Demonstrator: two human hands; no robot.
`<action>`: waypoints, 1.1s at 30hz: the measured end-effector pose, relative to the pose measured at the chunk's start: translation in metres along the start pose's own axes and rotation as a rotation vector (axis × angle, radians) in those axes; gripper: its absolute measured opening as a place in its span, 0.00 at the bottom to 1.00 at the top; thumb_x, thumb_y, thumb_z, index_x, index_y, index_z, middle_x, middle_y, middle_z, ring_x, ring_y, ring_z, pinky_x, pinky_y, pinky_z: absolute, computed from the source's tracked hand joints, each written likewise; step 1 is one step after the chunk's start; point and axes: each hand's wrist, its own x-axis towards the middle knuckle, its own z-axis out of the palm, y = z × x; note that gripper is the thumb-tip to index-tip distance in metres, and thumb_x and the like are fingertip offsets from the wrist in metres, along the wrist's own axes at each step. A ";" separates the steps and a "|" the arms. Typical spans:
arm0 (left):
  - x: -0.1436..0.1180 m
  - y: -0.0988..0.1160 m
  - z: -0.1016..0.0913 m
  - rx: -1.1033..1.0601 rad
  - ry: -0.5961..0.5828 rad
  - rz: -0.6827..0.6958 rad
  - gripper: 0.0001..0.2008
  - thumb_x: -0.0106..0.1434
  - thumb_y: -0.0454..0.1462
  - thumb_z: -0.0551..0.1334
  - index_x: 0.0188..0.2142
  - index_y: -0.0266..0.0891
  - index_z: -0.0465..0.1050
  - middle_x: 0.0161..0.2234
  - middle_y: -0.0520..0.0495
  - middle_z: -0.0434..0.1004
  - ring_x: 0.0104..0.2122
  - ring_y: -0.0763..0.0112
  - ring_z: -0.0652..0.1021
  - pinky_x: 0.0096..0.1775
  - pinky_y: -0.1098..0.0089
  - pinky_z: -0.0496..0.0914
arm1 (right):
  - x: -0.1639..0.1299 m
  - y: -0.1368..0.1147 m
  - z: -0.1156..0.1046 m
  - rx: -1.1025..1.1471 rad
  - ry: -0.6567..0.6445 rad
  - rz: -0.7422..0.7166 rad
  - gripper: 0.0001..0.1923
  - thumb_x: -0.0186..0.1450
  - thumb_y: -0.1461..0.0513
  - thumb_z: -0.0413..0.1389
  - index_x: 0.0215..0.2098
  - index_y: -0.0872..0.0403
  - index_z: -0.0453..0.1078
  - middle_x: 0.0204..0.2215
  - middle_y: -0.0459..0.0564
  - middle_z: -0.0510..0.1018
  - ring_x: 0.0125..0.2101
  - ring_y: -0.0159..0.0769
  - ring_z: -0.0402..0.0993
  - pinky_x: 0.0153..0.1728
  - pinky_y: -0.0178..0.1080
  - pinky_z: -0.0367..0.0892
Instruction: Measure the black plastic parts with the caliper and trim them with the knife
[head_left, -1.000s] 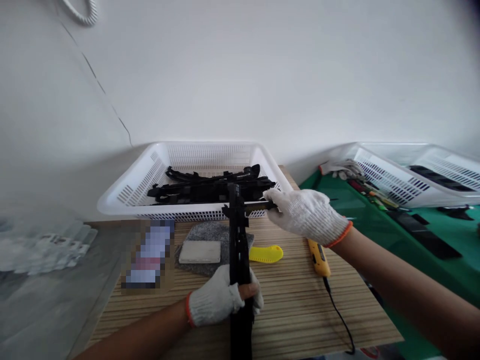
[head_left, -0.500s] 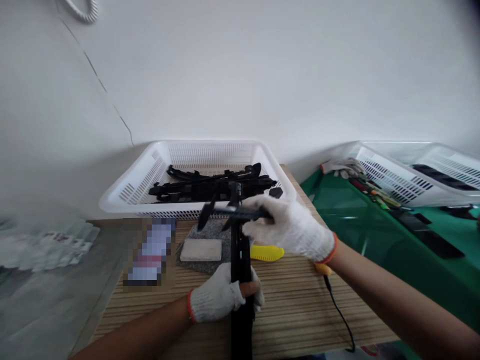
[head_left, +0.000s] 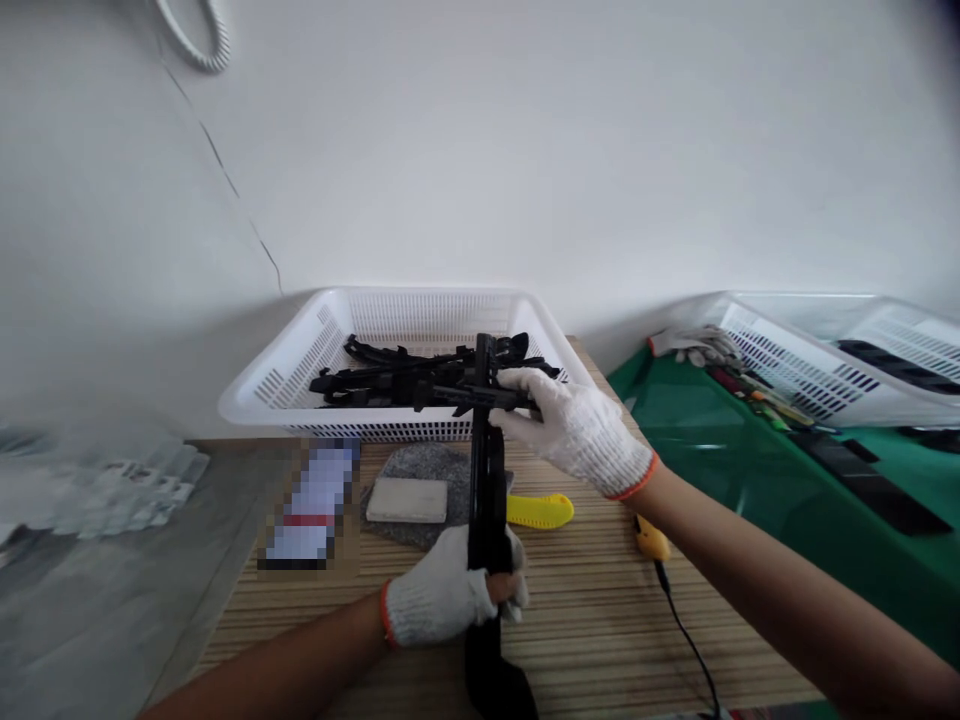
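White knit gloves with orange cuffs, a black plastic strip (head_left: pixel 486 480), a white perforated basket (head_left: pixel 300 370), a wood-striped table (head_left: pixel 600 620).

basket (head_left: pixel 315 345) behind fingers (head_left: pixel 517 395) on table (head_left: pixel 600 620) | pad (head_left: pixel 409 498) left of fingers | 2nd basket (head_left: pixel 810 375) far right

**Materials on the workbench**

Both hands wear knitted white cotton gloves – left hand (head_left: pixel 442 598), right hand (head_left: pixel 574 430) – with a coarse weave and orange cuffs. The long black part (head_left: pixel 486 500) they grip looks like matt plastic. The white basket (head_left: pixel 300 370) is perforated plastic, faintly shiny. The tabletop (head_left: pixel 592 610) shows striped wood grain, smooth. A grey pad (head_left: pixel 409 470) looks like rough felt; the neighbouring green mat (head_left: pixel 697 430) is glossy.
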 end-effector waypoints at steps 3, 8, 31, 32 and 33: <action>0.001 -0.003 0.002 -0.064 0.040 -0.006 0.30 0.46 0.58 0.75 0.31 0.38 0.67 0.23 0.51 0.75 0.21 0.71 0.76 0.26 0.69 0.70 | -0.001 0.005 -0.017 -0.050 0.080 0.015 0.25 0.64 0.47 0.55 0.53 0.50 0.75 0.29 0.51 0.84 0.25 0.43 0.80 0.21 0.37 0.62; -0.001 0.001 0.004 -0.107 0.085 -0.028 0.28 0.46 0.55 0.77 0.32 0.37 0.69 0.25 0.50 0.76 0.23 0.70 0.77 0.28 0.68 0.72 | -0.013 0.021 -0.037 -0.153 0.117 -0.072 0.25 0.63 0.51 0.52 0.53 0.54 0.74 0.20 0.48 0.78 0.20 0.41 0.76 0.18 0.35 0.53; -0.001 0.000 0.003 -0.073 0.088 -0.011 0.29 0.47 0.56 0.76 0.32 0.37 0.69 0.25 0.49 0.76 0.24 0.70 0.77 0.29 0.68 0.73 | -0.040 0.032 -0.007 -0.324 -0.010 -0.172 0.16 0.66 0.56 0.51 0.39 0.51 0.80 0.19 0.47 0.76 0.16 0.30 0.65 0.20 0.35 0.40; -0.001 0.000 0.003 -0.075 0.088 -0.014 0.29 0.47 0.57 0.76 0.33 0.37 0.70 0.25 0.50 0.76 0.24 0.70 0.77 0.29 0.68 0.73 | -0.041 0.032 -0.009 -0.320 0.025 -0.175 0.15 0.65 0.57 0.50 0.37 0.52 0.79 0.18 0.47 0.76 0.16 0.30 0.65 0.20 0.35 0.40; -0.001 0.000 0.002 -0.078 0.088 -0.020 0.30 0.47 0.57 0.76 0.33 0.37 0.70 0.25 0.50 0.76 0.24 0.70 0.77 0.29 0.68 0.73 | -0.041 0.032 -0.012 -0.301 0.069 -0.182 0.15 0.65 0.58 0.50 0.34 0.52 0.79 0.18 0.47 0.76 0.15 0.31 0.66 0.19 0.35 0.41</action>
